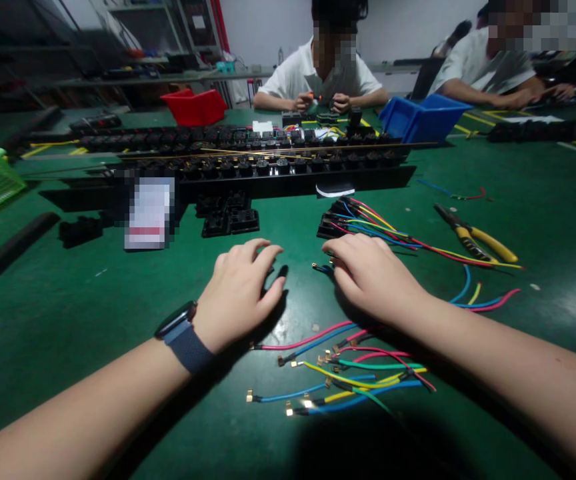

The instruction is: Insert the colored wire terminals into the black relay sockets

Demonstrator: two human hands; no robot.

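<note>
My left hand (241,287), with a dark watch (177,320) on its wrist, hovers over the table with bent fingers and the thumb apart. A small dark shape beside its thumb is unclear. My right hand (371,270) is curled palm down, and short dark wire ends with a brass terminal (322,267) stick out from under its fingers. Just beyond it lie black plastic sockets (332,225) with coloured wires (383,230) attached. Loose wires with brass terminals (313,393) in red, blue, yellow and green are spread in front of my right forearm.
Yellow-handled pliers (478,237) lie at right. Black plastic parts (231,215) and a phone (149,213) lie ahead of my left hand. Behind them stand long black racks of sockets (268,175), a red bin (195,107) and a blue bin (423,119). Co-workers (321,80) sit opposite.
</note>
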